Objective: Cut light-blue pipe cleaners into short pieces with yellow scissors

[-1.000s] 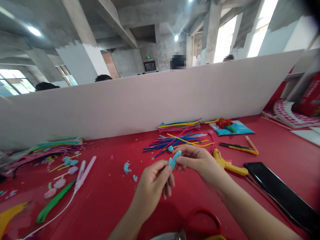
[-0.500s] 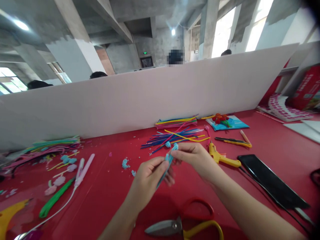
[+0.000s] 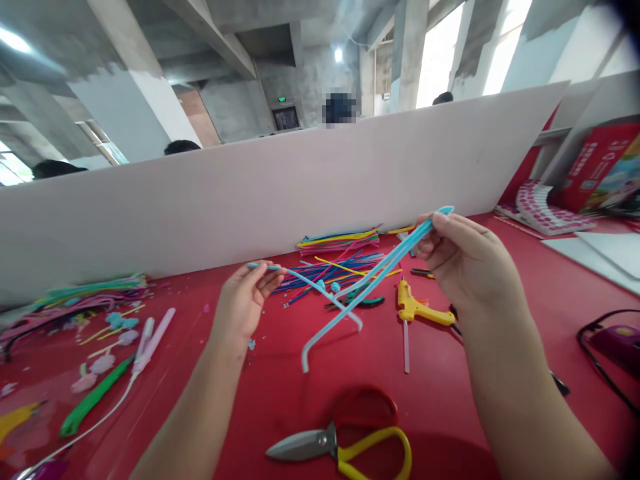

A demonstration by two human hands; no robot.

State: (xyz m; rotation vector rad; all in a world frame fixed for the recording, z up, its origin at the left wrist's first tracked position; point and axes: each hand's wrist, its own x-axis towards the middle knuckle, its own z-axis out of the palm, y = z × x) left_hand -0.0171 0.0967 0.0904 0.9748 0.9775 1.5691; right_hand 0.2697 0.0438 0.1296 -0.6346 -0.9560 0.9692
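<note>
A long light-blue pipe cleaner is stretched between my hands above the red table. My left hand pinches one end at centre left. My right hand, raised at the right, pinches the folded part of it, and its loose strands hang down to a bent tip near the table. Both hands are closed on it.
Scissors with red and yellow handles lie at the front. A yellow glue gun sits under my right hand. Coloured pipe cleaners are piled by the white divider. More pipe cleaners and a green tool lie left. A cable runs at right.
My hands have moved apart: the right hand rose up and to the right, the left went left, and the bunched blue pipe cleaner is now drawn out long between them. The view tilted down.
</note>
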